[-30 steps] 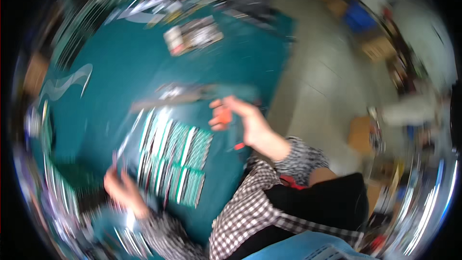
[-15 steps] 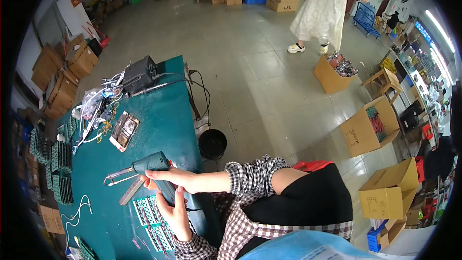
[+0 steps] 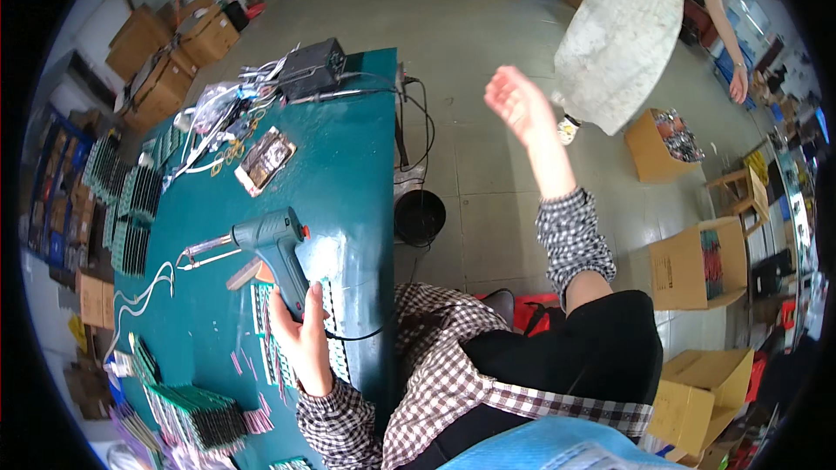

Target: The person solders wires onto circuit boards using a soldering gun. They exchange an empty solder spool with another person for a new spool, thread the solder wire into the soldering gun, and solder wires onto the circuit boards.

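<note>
My left hand (image 3: 302, 339) grips the handle of a dark green soldering gun (image 3: 277, 248), whose metal tip points left over the green table mat. Below the gun lie panels of small circuit boards (image 3: 265, 331), partly hidden by the hand and handle. A flat, greyish-brown bar (image 3: 245, 273) rests behind the handle. My right hand (image 3: 519, 107) is raised off to the right, above the floor and away from the table. Its fingers are loosely bent, palm partly showing, and I see nothing in it.
On the green table (image 3: 340, 157) are a black soldering station (image 3: 312, 70), tangled cables, a scorched tray (image 3: 266, 161), and stacks of circuit boards (image 3: 196, 418). A black bucket (image 3: 420, 218) stands beside the table. Cartons (image 3: 699, 265) line the right. A person in a pale dress (image 3: 620, 35) stands ahead.
My right hand has left the soldering gun and swung up and right. My left hand still holds the gun. The view has shifted, and the other person appears closer.
</note>
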